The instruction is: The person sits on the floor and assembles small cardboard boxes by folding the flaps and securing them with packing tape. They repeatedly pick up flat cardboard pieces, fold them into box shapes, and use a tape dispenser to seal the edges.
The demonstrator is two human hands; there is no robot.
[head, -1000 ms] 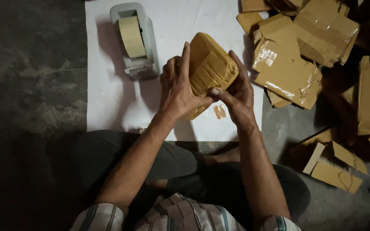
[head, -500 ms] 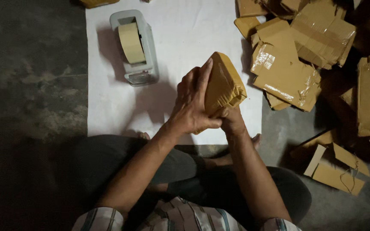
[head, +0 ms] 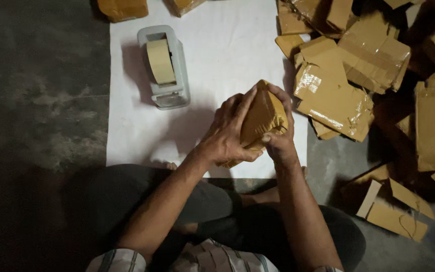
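Observation:
I hold a small brown parcel [head: 263, 118], wrapped in glossy tape, in both hands above the white sheet [head: 217, 60]. My left hand [head: 225, 138] wraps its near-left side with the fingers spread over the top. My right hand [head: 279, 141] grips its right end, thumb on the front and fingertips hooked over the far corner. The parcel is tilted on edge. A grey tape dispenser [head: 164, 68] with a tan tape roll stands on the sheet to the left, apart from my hands.
A heap of taped brown parcels [head: 348, 65] lies to the right of the sheet. Flat cardboard pieces [head: 396, 211] lie on the grey floor at lower right. Two more brown parcels [head: 124, 9] sit at the sheet's far edge. My crossed legs [head: 202, 206] are below.
I have turned the parcel in my hands from lying broad-side up to standing on edge, and brought it slightly right and nearer. My left hand shifted over its top.

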